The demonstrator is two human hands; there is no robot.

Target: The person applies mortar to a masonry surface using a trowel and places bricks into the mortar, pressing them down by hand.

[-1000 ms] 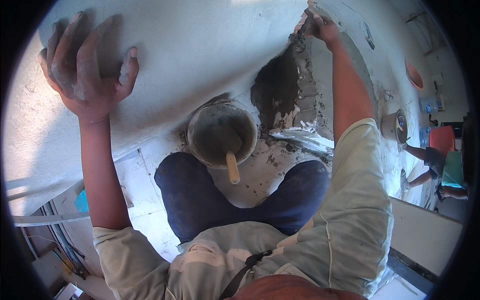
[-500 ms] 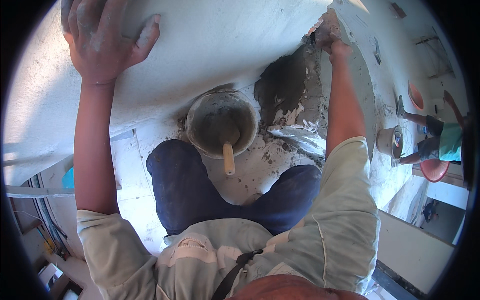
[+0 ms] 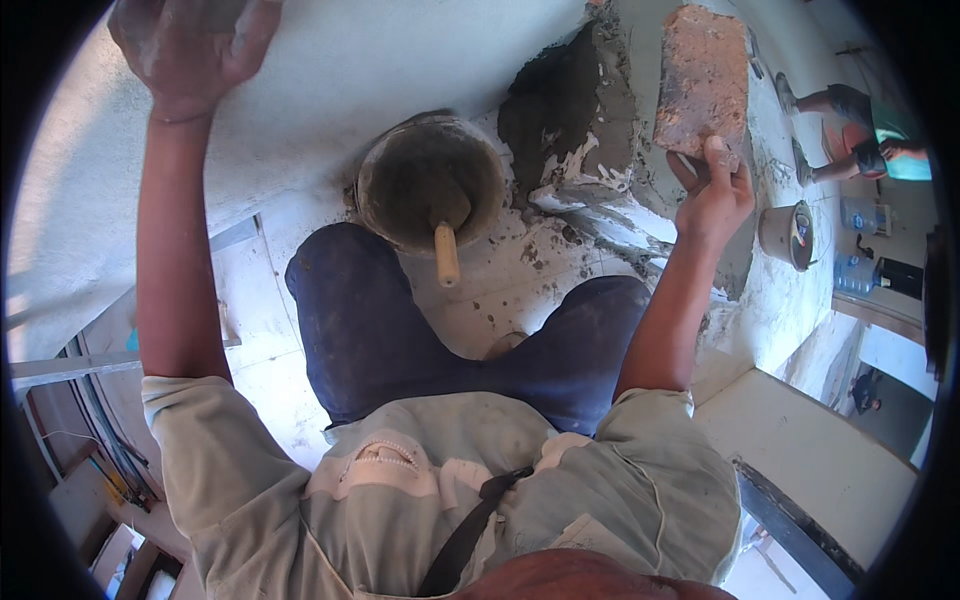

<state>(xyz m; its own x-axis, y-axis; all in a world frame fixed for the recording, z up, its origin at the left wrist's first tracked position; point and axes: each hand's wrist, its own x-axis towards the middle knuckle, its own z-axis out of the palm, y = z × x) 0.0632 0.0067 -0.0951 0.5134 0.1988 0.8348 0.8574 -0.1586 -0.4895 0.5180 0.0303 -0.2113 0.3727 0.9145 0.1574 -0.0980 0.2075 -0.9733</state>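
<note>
Head view, right hand (image 3: 715,195) pinching reddish brick (image 3: 703,80) by its near end, most of it jutting beyond that hand, left hand (image 3: 195,50) unclenched by white wall (image 3: 400,50), trowel (image 3: 446,255) in bucket (image 3: 385,180) left of right hand

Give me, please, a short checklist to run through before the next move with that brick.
1. Brick gripped by the right hand: ok, held at its near end.
2. Left hand flat on the wall: cannot tell, its fingers leave the picture.
3. Bucket upright on the floor: ok.
4. Trowel in the bucket: ok, handle over the rim.
5. Other person clear of the brick: ok, off in the background.
</note>
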